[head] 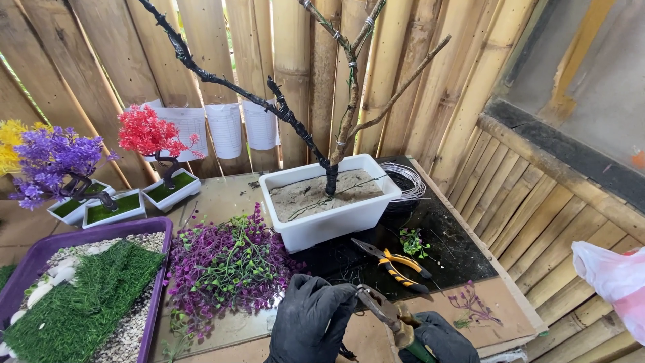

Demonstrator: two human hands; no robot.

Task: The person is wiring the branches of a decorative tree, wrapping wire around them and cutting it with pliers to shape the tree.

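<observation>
Bamboo-walled table (222, 195), right hand (440, 339) fingers clamped round pliers (379, 308) at front edge, left hand (312, 323) fingers pinching their tip

Soft, even daylight seeps through gaps in the far bamboo wall (289, 60), shadows stay faint, focus is sharp, and straight lines bow towards the edges.

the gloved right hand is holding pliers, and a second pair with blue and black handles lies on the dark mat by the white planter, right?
Not quite: the head view shows the spare pliers have orange and black handles, not blue. The rest stands: the right hand holds pliers, and the spare lies on the dark mat by the white planter.
</observation>
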